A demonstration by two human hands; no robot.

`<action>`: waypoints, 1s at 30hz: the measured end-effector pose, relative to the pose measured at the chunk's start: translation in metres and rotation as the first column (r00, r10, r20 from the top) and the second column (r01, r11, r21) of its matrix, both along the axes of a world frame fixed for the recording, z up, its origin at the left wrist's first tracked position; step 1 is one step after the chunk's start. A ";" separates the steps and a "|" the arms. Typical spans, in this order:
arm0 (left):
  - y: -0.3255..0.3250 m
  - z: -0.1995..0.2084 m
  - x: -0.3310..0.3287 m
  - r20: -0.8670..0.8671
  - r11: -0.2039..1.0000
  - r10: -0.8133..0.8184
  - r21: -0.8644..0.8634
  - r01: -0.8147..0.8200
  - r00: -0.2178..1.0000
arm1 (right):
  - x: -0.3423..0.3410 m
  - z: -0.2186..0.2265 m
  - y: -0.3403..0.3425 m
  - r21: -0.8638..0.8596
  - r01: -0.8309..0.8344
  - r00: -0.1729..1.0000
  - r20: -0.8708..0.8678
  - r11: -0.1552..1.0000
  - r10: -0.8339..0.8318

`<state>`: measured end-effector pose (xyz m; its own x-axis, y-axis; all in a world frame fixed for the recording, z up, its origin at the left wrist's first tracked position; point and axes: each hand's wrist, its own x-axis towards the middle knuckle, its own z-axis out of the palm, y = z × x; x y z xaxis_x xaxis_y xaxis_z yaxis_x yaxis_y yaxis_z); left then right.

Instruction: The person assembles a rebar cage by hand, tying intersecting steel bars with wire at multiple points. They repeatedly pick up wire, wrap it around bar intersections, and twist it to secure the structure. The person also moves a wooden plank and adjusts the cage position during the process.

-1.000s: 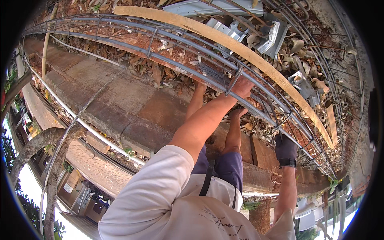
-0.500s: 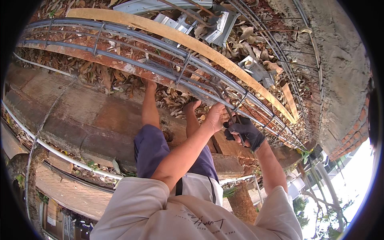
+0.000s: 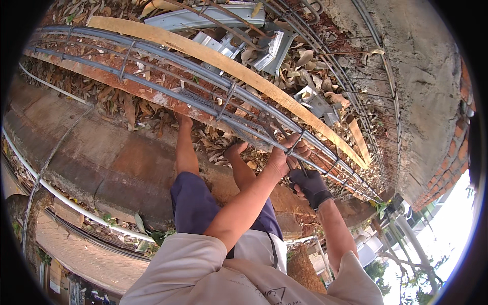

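A long rebar cage (image 3: 168,93) with square stirrups runs from the upper left to the lower right. My bare left hand (image 3: 285,157) reaches over its near bar beside a stirrup, fingers curled round the steel. My right hand (image 3: 311,187), in a black glove with bare fingertips, is closed just below it on the handles of dark pincers (image 3: 300,165). The tool's far end lies among the bars, and its jaws are hard to make out. A bundle of thin tie wire (image 3: 249,133) rests on the cage left of my left hand.
A curved-looking wooden plank (image 3: 229,60) lies beyond the cage. Past it are galvanized metal pieces (image 3: 269,48), dry leaves and a second rebar cage (image 3: 351,81) along a concrete wall (image 3: 422,86). My bare feet (image 3: 236,147) stand by a stone ledge (image 3: 122,152).
My left hand has moved slightly right and its fingers now reach over the near bar by the stirrup. My right hand has shifted a little, still on the pincers. The view has tilted slightly.
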<state>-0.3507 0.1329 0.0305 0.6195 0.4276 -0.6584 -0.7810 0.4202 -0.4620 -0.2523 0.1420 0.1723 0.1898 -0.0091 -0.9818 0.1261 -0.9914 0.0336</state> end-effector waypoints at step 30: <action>0.031 0.010 0.009 -0.154 0.933 -0.302 -0.251 0.258 0.941 | -0.017 0.011 -0.004 -0.131 -0.938 0.232 0.447 0.320 0.864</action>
<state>-0.3422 0.1640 0.0401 0.5490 0.0824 -0.8318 -0.7277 0.5366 -0.4271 -0.2689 0.1383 0.1832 0.3043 0.5425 -0.7830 0.9509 -0.2214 0.2161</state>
